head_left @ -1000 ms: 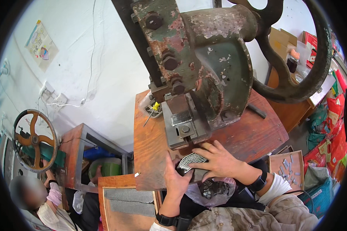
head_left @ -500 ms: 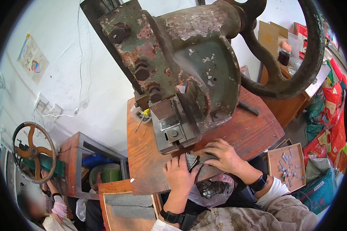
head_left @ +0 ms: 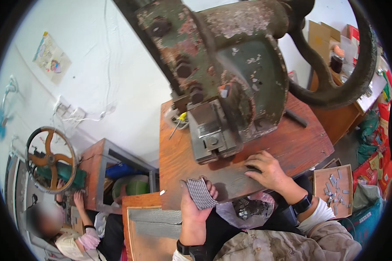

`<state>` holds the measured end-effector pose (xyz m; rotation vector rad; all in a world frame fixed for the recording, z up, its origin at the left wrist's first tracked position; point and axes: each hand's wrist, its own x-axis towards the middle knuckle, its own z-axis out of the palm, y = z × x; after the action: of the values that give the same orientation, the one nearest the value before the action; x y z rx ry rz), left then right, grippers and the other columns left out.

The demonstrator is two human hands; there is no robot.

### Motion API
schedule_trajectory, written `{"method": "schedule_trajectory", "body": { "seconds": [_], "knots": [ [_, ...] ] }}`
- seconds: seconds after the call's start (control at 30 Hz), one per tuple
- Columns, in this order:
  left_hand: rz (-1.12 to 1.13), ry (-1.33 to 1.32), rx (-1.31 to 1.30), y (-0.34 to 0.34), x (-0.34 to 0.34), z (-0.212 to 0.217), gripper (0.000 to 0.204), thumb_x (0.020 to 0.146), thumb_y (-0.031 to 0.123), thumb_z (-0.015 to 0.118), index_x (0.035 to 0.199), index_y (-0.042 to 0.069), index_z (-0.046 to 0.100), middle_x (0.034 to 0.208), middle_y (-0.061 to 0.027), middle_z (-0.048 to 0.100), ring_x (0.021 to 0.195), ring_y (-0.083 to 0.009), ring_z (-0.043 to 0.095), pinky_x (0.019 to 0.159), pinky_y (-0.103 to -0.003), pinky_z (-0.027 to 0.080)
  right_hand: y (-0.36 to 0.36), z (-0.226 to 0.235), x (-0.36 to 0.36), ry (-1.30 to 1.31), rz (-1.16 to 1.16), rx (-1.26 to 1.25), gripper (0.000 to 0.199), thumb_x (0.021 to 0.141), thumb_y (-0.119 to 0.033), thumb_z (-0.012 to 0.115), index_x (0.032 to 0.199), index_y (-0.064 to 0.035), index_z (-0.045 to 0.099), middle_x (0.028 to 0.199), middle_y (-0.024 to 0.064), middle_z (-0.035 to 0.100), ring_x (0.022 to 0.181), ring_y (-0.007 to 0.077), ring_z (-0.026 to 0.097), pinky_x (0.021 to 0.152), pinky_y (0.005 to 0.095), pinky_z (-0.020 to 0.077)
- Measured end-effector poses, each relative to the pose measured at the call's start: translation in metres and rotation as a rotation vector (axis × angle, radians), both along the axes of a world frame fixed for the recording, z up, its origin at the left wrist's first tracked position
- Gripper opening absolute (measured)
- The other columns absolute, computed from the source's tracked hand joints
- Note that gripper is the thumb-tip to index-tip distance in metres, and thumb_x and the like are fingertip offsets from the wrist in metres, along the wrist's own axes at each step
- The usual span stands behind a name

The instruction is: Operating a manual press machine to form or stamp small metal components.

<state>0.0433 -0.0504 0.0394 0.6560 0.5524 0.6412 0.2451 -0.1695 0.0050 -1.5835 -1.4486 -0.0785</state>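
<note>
My left hand point(head_left: 192, 213) is closed around a grey ribbed bundle point(head_left: 201, 194), which looks like several braided strips side by side, at the front edge of the wooden bench point(head_left: 283, 148). My right hand point(head_left: 268, 172) lies on the bench to the right, fingers loosely bent and apart, with nothing visible in it. Beyond both hands stands a worn green hand press point(head_left: 261, 78); its metal die block point(head_left: 211, 141) sits a little above and between them. Similar grey ribbed strips point(head_left: 156, 222) lie in a wooden tray point(head_left: 125, 213) at lower left.
A plastic bag of shiny metal parts point(head_left: 224, 215) sits below the bench edge. At right is a wooden box point(head_left: 320, 191) with small metal pieces. A yellow-handled screwdriver point(head_left: 177, 124) leans beside the press, and a dark rod point(head_left: 296, 118) lies right. Another person point(head_left: 69, 243) works at far left.
My left hand has drawn the ribbed bundle away from the press front, leftward and toward me, turning palm up. My right hand has parted from it and rests on the bench. The view has shifted.
</note>
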Motion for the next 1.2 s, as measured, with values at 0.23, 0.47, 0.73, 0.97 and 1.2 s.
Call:
{"method": "schedule_trajectory", "body": {
  "seconds": [0.23,0.47,0.73,0.97,1.2],
  "knots": [
    [-0.022,-0.161,-0.37,-0.012,-0.035,-0.025,0.063,0.085,0.067,0.04,0.093,0.007,0.054,0.072,-0.0049,0.042,0.064,-0.0185,0.036,0.057,-0.03,0.031,0.003,-0.007,0.0,-0.028,-0.012,-0.055,0.027,0.072,-0.018,0.073,0.092,-0.0032,0.067,0.096,0.0135,0.063,0.091,0.0324,0.057,0.079,0.0403,0.0475],
    [-0.138,0.054,-0.512,-0.048,-0.059,-0.079,0.066,0.087,0.068,0.033,0.092,0.006,0.055,0.071,-0.0056,0.043,0.065,-0.02,0.038,0.058,-0.031,0.033,0.008,-0.004,-0.001,-0.037,-0.022,-0.047,0.024,0.073,-0.017,0.072,0.092,-0.0035,0.067,0.097,0.0128,0.063,0.091,0.0315,0.057,0.079,0.04,0.0469],
    [-0.235,-0.162,-0.659,-0.06,-0.06,-0.104,0.067,0.089,0.065,0.034,0.1,0.001,0.052,0.08,-0.0102,0.049,0.071,-0.0232,0.043,0.064,-0.033,0.037,0.001,-0.006,-0.001,-0.025,-0.018,-0.043,0.022,0.073,-0.015,0.072,0.091,-0.0034,0.067,0.095,0.0111,0.063,0.091,0.0298,0.057,0.079,0.0392,0.0471],
    [-0.207,0.337,-0.298,-0.068,-0.041,-0.126,0.058,0.09,0.06,0.042,0.099,0.004,0.055,0.081,-0.0078,0.051,0.073,-0.021,0.046,0.064,-0.034,0.039,-0.001,-0.008,0.003,-0.037,-0.025,-0.004,0.022,0.072,-0.013,0.072,0.091,-0.0039,0.067,0.094,0.0105,0.064,0.09,0.0292,0.057,0.079,0.039,0.0471],
    [-0.226,1.005,0.207,-0.033,-0.056,-0.25,0.045,0.092,0.03,0.057,0.117,-0.008,0.056,0.1,-0.0135,0.064,0.091,-0.0188,0.06,0.081,-0.031,0.046,0.014,-0.002,-0.004,-0.074,0.004,-0.01,0.023,0.071,-0.013,0.072,0.091,-0.0035,0.067,0.094,0.0108,0.064,0.09,0.0294,0.058,0.081,0.0396,0.0469]
  ]
}}
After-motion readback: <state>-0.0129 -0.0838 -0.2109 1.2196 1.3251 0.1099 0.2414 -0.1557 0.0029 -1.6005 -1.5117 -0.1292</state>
